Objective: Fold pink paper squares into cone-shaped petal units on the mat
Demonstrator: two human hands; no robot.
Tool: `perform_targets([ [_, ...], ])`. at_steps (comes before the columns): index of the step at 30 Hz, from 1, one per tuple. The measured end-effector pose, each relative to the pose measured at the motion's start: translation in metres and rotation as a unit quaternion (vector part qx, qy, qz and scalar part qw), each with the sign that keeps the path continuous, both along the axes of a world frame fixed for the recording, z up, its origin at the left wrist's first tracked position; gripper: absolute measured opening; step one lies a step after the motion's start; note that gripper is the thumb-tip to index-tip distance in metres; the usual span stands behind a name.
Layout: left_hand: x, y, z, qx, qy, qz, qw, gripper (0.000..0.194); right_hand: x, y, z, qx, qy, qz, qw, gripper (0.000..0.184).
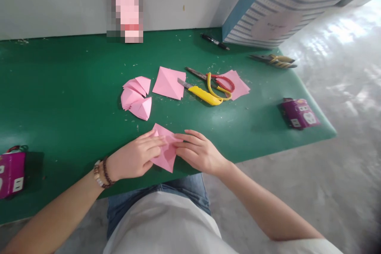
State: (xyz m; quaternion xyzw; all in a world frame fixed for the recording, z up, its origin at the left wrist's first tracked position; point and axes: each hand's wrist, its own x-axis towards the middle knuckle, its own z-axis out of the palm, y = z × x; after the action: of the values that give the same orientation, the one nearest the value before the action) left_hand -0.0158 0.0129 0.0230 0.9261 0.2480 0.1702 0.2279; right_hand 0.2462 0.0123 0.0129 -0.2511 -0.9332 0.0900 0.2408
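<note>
Pink sheet [167, 154] at near edge of desk [74, 119], looks mid-fold. Left hand [133, 158]: fingers together, flat on it, grip unclear; right hand [202, 152]: fingers look clamped on its right corner. Next move likely calls for aligned edges, firm crease. Folded pieces [133, 97] farther, left.

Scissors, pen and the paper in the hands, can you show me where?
Scissors [209, 81], head view: yellow handle near the pivot.
Pen [215, 42], head view: barrel.
Paper [168, 154], head view: flat lower part.

Strong glare bleaches the floor [342, 67] at upper right — lettering looks soft.
</note>
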Motion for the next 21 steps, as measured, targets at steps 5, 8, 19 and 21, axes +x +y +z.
perform_targets([
  [5,0.003,-0.007,0.0,0.076,-0.002,0.068,0.995,0.015,-0.006,0.013,-0.005,-0.065,0.05,-0.032,0.996,0.012],
  [8,0.008,-0.008,-0.002,0.079,-0.042,0.131,0.987,0.019,-0.011,0.017,-0.008,-0.097,0.07,-0.078,0.99,0.012],
  [19,0.01,-0.008,-0.005,0.106,0.019,0.149,0.983,0.034,-0.019,0.027,-0.015,-0.094,0.037,-0.11,0.989,0.019],
  [21,0.011,-0.008,-0.007,0.096,0.03,0.146,0.984,0.037,-0.019,0.026,-0.015,-0.089,0.039,-0.107,0.989,0.019],
])
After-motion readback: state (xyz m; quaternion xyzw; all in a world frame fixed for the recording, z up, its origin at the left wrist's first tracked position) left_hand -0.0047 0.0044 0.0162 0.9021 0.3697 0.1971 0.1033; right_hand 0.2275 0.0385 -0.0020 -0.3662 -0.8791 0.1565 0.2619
